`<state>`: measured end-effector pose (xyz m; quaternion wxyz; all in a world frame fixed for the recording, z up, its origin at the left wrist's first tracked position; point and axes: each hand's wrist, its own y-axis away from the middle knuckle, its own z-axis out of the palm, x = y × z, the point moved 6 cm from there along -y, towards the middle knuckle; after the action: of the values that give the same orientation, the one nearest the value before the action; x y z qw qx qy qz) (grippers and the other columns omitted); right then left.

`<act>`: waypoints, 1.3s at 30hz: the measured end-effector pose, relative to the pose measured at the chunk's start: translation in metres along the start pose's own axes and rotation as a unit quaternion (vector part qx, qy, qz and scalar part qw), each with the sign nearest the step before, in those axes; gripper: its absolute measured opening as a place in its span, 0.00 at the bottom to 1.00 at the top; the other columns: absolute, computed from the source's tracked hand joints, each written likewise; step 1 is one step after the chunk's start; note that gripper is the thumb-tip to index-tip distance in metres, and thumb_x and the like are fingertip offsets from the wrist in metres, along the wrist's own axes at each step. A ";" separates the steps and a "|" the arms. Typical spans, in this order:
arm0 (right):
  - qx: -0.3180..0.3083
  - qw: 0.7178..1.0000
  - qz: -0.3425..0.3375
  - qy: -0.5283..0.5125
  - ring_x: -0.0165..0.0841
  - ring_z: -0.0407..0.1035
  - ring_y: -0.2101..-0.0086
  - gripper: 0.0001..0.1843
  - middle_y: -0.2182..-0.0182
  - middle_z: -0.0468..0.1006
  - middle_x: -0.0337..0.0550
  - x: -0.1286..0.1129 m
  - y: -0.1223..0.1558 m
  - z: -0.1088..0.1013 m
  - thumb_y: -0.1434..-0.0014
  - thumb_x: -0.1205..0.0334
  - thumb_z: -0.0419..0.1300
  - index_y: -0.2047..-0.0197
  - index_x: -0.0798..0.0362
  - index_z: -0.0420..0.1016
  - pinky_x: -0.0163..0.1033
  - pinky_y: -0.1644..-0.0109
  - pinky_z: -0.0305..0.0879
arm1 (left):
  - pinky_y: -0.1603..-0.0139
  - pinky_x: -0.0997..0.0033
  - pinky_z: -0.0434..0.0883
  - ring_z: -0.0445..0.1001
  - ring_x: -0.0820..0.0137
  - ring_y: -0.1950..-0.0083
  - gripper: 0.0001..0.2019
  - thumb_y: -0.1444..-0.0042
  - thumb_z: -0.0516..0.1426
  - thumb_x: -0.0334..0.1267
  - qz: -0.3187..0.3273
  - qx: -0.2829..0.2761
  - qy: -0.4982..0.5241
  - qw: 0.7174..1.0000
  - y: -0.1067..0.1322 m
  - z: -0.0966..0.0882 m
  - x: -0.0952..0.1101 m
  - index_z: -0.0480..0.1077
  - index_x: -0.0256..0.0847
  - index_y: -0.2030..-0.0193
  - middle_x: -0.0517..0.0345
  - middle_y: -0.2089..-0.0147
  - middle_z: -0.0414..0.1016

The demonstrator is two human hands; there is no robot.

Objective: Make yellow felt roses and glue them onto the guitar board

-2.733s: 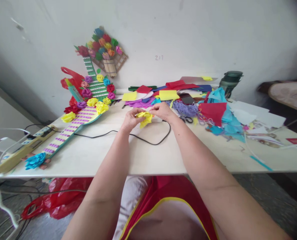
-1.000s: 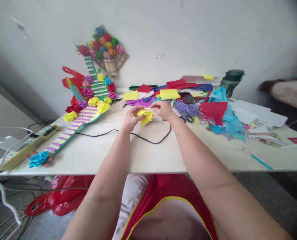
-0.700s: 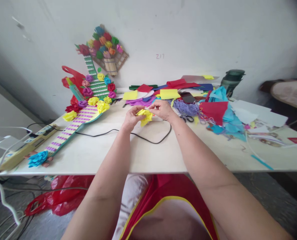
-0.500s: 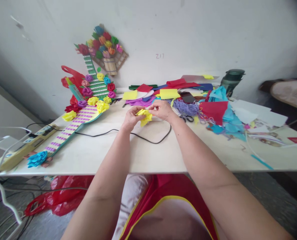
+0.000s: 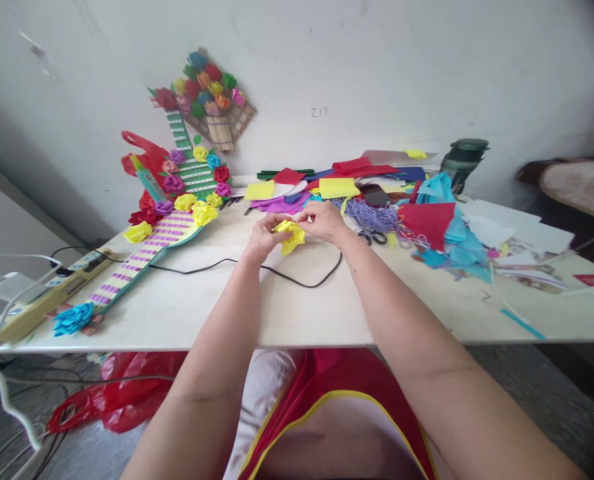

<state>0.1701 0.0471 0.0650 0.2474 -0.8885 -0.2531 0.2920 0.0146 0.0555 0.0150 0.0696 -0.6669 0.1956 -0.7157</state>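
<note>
Between my hands, over the middle of the table, is a crumpled yellow paper flower point(image 5: 291, 239). My left hand point(image 5: 267, 237) pinches it from the left, thumb and fingers closed on its edge. From the other side my right hand point(image 5: 321, 221) has its thumb and forefinger closed at the flower's upper right edge. Part of the flower is hidden behind the fingers. To the left lies a guitar-shaped board point(image 5: 141, 260) with purple strips and yellow paper flowers point(image 5: 205, 213) on its wide end. A blue paper flower point(image 5: 73, 319) sits at its narrow end.
A black cable point(image 5: 201, 269) crosses the table below my hands. Coloured paper sheets point(image 5: 337, 187), purple yarn point(image 5: 374, 217) and scissors point(image 5: 374, 237) lie behind and to the right. A power strip point(image 5: 57, 293) runs along the left; a dark bottle point(image 5: 464, 163) stands at the back right.
Both hands stay in nearly the same place, still on the yellow paper flower. The flower is turned very slightly; the rest of the table looks unchanged.
</note>
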 end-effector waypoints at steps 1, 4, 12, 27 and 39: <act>-0.004 1.000 -0.001 0.002 0.30 0.67 0.70 0.05 0.69 0.80 0.40 0.000 0.000 0.000 0.50 0.67 0.63 0.71 0.51 0.82 0.37 0.63 0.57 | 0.59 0.68 0.75 0.78 0.68 0.63 0.23 0.70 0.72 0.35 -0.001 0.001 -0.001 1.000 0.000 0.000 0.000 0.75 0.36 0.62 0.56 0.63 0.80; -0.016 1.000 -0.008 0.000 0.31 0.67 0.70 0.06 0.68 0.80 0.41 -0.001 0.000 0.000 0.50 0.67 0.63 0.70 0.52 0.83 0.37 0.63 0.56 | 0.58 0.67 0.76 0.78 0.67 0.63 0.23 0.69 0.72 0.36 -0.002 0.002 -0.007 1.000 0.000 0.000 0.001 0.75 0.36 0.62 0.56 0.63 0.80; -0.001 1.000 -0.006 -0.025 0.32 0.67 0.70 0.10 0.68 0.80 0.43 0.000 0.001 -0.002 0.50 0.68 0.60 0.67 0.53 0.82 0.38 0.63 0.58 | 0.58 0.66 0.75 0.78 0.66 0.63 0.23 0.68 0.71 0.37 0.002 0.007 -0.015 1.000 0.000 -0.002 -0.001 0.75 0.37 0.61 0.55 0.62 0.80; 0.214 0.927 0.176 -0.252 0.34 0.70 0.69 0.14 0.73 0.77 0.40 0.047 0.002 -0.019 0.51 0.66 0.51 0.65 0.53 0.77 0.40 0.59 0.67 | 0.65 0.71 0.72 0.75 0.71 0.68 0.23 0.71 0.70 0.38 0.011 0.068 0.061 0.996 -0.005 -0.013 -0.003 0.73 0.40 0.64 0.61 0.67 0.78; 0.135 0.948 0.131 -0.256 0.33 0.67 0.68 0.08 0.68 0.77 0.41 0.025 -0.001 -0.005 0.53 0.62 0.56 0.70 0.53 0.76 0.40 0.60 0.66 | 0.60 0.66 0.73 0.79 0.64 0.60 0.24 0.65 0.69 0.45 0.035 0.064 0.038 0.997 -0.007 -0.016 -0.004 0.71 0.40 0.60 0.57 0.64 0.79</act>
<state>0.1905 0.0611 0.0588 0.2514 -0.7677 -0.1471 0.5708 0.0008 0.0666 0.0133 0.1292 -0.6260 0.1749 -0.7489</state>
